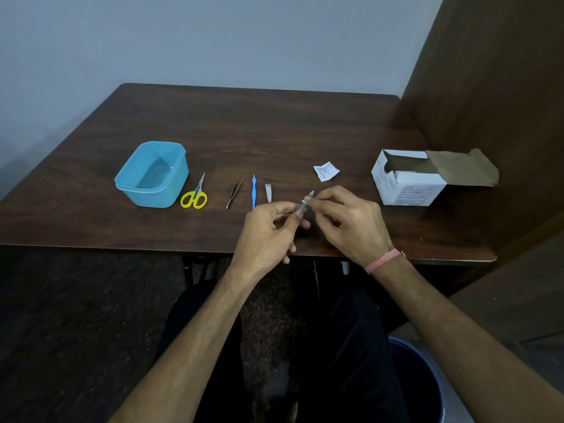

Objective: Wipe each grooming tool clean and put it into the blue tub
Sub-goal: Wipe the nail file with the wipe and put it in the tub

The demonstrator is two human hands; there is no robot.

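Both hands, left hand (268,227) and right hand (348,221), pinch a small white wipe packet (307,200) above a dark wooden desk (274,129), near the empty blue plastic tub (151,174), yellow-handled scissors (195,195), metal tweezers (234,192) and open white cardboard box (409,178).

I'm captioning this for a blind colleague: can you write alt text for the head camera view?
Both hands, left and right, pinch a small wipe above a dark table. A row lies beyond: blue tub, scissors, tweezers, blue tool, clipper, torn wrapper, open box.
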